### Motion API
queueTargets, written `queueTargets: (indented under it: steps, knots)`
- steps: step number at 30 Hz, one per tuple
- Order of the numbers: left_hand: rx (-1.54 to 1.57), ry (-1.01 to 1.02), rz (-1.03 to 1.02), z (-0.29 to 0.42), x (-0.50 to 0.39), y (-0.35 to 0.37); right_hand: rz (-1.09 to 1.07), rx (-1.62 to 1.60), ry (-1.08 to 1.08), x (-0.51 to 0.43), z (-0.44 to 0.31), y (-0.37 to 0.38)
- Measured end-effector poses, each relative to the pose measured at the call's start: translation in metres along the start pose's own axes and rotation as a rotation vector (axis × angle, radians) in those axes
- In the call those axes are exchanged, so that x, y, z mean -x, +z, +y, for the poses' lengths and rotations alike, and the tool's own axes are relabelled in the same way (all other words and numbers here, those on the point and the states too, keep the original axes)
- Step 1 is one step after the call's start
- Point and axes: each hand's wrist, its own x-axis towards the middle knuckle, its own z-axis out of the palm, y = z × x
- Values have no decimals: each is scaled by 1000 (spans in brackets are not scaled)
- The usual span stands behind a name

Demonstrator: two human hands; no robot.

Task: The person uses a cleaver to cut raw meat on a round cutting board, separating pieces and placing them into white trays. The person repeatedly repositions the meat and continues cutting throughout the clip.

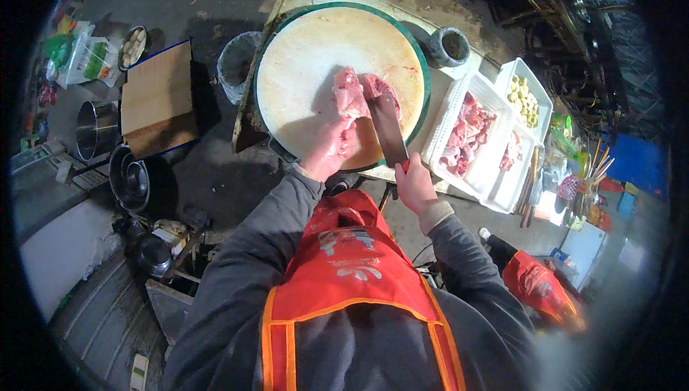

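Before me a round chopping board [301, 51] with a green rim lies on the table. My left hand [334, 146] grips the near end of a piece of raw meat [351, 92] at the board's middle. My right hand [413, 181] holds a cleaver [388, 127] by its red handle, its blade pointing away from me. The blade lies between that piece and a second piece of raw meat [379, 83], partly covering the second one. Whether the two pieces are still joined beneath the blade cannot be seen.
Right of the board stand a grey pot [452, 47], a white basket of cut meat [438, 138], a smaller meat tray [500, 197] and a tray of pale yellow pieces [545, 101]. A lined bin [229, 65] and a cardboard box [159, 95] are left. A person in a red apron [538, 283] is at right.
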Motion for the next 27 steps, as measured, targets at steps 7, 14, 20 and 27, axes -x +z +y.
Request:
queueTargets:
  steps: [7, 14, 20, 27]
  knots:
    - [-665, 578, 417, 57, 38, -8, 7, -7, -17, -7, 24, 2]
    - [-2092, 870, 473, 26, 55, 8, 144, -265, -163, 6, 18, 10]
    - [-2039, 466, 410, -7, 57, 14, -75, -564, -71, 20, -41, -18]
    - [-1652, 538, 284, -24, 45, 5, -133, -356, -32, -5, -69, -5]
